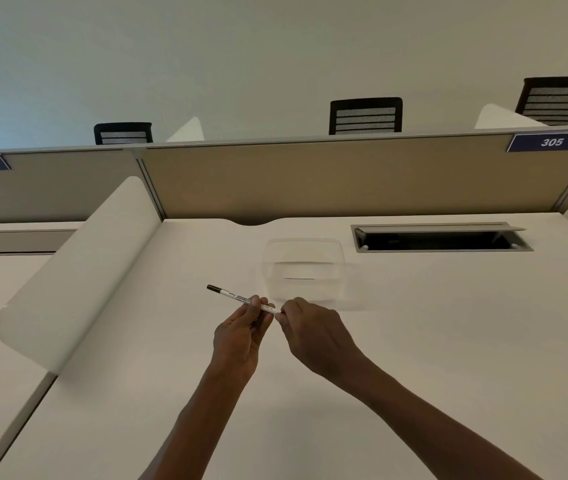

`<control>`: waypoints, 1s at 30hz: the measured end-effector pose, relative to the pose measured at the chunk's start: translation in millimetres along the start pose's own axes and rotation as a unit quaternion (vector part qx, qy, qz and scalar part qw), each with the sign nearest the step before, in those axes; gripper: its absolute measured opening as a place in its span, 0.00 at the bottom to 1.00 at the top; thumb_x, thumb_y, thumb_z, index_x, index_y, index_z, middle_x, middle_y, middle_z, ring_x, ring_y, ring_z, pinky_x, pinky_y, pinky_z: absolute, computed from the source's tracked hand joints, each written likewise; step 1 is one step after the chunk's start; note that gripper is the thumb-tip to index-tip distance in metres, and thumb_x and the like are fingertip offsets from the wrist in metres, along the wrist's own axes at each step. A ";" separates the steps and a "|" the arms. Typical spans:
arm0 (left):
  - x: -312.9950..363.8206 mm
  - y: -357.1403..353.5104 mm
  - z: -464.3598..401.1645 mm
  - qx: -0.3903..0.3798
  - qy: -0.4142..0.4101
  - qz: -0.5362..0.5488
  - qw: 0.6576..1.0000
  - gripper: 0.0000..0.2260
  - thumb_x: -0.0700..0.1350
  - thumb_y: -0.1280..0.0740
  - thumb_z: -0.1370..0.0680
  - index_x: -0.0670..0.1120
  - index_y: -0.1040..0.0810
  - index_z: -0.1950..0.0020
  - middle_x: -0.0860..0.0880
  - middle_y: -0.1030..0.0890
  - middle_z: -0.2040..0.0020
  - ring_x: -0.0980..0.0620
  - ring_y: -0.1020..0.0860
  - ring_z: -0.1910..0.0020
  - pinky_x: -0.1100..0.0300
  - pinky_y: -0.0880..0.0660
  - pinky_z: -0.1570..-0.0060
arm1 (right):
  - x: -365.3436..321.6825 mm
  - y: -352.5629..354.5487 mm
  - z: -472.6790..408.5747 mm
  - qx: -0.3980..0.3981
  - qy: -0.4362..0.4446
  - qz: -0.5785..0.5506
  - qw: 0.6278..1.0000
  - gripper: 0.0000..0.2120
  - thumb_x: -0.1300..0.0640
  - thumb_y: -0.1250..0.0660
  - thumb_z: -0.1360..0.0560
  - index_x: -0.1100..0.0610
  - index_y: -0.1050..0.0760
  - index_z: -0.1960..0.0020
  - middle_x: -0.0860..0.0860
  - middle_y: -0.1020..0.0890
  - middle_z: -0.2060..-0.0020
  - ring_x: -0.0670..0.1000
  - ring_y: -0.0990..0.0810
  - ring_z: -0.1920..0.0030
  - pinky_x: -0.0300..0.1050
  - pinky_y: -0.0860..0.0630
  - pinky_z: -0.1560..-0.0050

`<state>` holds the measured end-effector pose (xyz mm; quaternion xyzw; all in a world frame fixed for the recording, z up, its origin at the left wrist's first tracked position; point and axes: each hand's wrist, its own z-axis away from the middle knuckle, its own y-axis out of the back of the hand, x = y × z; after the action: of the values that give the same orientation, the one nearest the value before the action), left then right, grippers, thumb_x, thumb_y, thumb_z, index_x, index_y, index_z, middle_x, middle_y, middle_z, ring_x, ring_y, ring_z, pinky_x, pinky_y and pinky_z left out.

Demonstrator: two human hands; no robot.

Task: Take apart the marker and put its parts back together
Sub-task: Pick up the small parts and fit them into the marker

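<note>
A slim white marker [232, 294] with a dark end pointing up and to the left is held above the white desk [414, 341]. My left hand [241, 336] grips its barrel near the middle, fingers curled round it. My right hand [310, 329] pinches the marker's right end between thumb and fingertips; that end is hidden under the fingers, so I cannot tell whether a cap sits there.
A clear plastic box [305, 268] stands on the desk just behind my hands. An open cable hatch [438, 239] lies at the back right. A white side divider [78, 271] rises on the left, and a tan partition [344, 174] closes the back.
</note>
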<state>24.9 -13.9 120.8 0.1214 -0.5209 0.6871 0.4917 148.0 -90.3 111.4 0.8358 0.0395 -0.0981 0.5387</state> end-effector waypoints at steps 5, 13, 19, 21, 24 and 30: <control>0.0 -1.7 0.9 0.003 0.017 0.003 1.000 0.05 0.37 0.32 0.23 0.35 0.18 0.51 0.42 0.14 0.59 0.48 0.15 0.58 0.60 0.18 0.61 | 11.0 -3.4 -0.2 0.018 0.074 0.092 0.993 0.13 0.55 0.43 0.18 0.55 0.31 0.61 0.51 0.28 0.70 0.51 0.31 0.75 0.45 0.38 0.80; -2.2 2.6 1.8 -0.016 0.008 0.001 1.000 0.05 0.37 0.33 0.22 0.35 0.19 0.52 0.44 0.16 0.60 0.50 0.16 0.59 0.60 0.18 0.58 | -19.6 9.2 -15.8 -0.122 -0.491 -0.683 0.527 0.17 0.57 0.42 0.21 0.56 0.31 0.68 0.46 0.38 0.76 0.45 0.43 0.78 0.38 0.44 0.80; 1.4 2.3 -1.4 -0.007 -0.005 -0.004 1.000 0.06 0.37 0.33 0.22 0.34 0.19 0.50 0.43 0.15 0.60 0.50 0.15 0.59 0.60 0.17 0.58 | -21.3 14.5 -15.0 -0.110 -0.350 -0.472 0.802 0.18 0.52 0.44 0.19 0.57 0.27 0.65 0.47 0.31 0.75 0.46 0.36 0.76 0.40 0.38 0.74; 3.0 -0.3 -1.5 -0.002 -0.001 0.004 1.000 0.06 0.36 0.32 0.23 0.34 0.19 0.51 0.43 0.14 0.60 0.50 0.15 0.59 0.60 0.17 0.57 | -16.3 2.8 -9.5 -0.036 -0.164 -0.197 0.966 0.19 0.48 0.48 0.19 0.56 0.28 0.62 0.47 0.26 0.71 0.49 0.28 0.73 0.45 0.32 0.71; 6.2 -2.1 -2.3 0.000 0.004 0.007 1.000 0.06 0.36 0.32 0.23 0.35 0.18 0.51 0.42 0.14 0.59 0.50 0.15 0.60 0.60 0.17 0.59 | -3.8 -3.5 -3.4 0.008 0.001 -0.004 1.000 0.15 0.49 0.46 0.19 0.55 0.32 0.61 0.49 0.27 0.69 0.51 0.29 0.73 0.44 0.37 0.77; 7.2 -2.2 0.2 0.005 0.029 -0.010 1.000 0.05 0.36 0.31 0.23 0.35 0.18 0.53 0.42 0.15 0.60 0.49 0.15 0.62 0.62 0.18 0.64 | 4.9 -1.2 -5.4 0.006 0.066 -0.008 0.998 0.14 0.53 0.44 0.19 0.55 0.34 0.62 0.50 0.28 0.70 0.52 0.32 0.74 0.48 0.36 0.77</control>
<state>23.1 -10.2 127.1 0.1098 -0.5016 0.6880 0.5127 153.2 -85.1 111.4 0.8431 0.0806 -0.0472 0.5296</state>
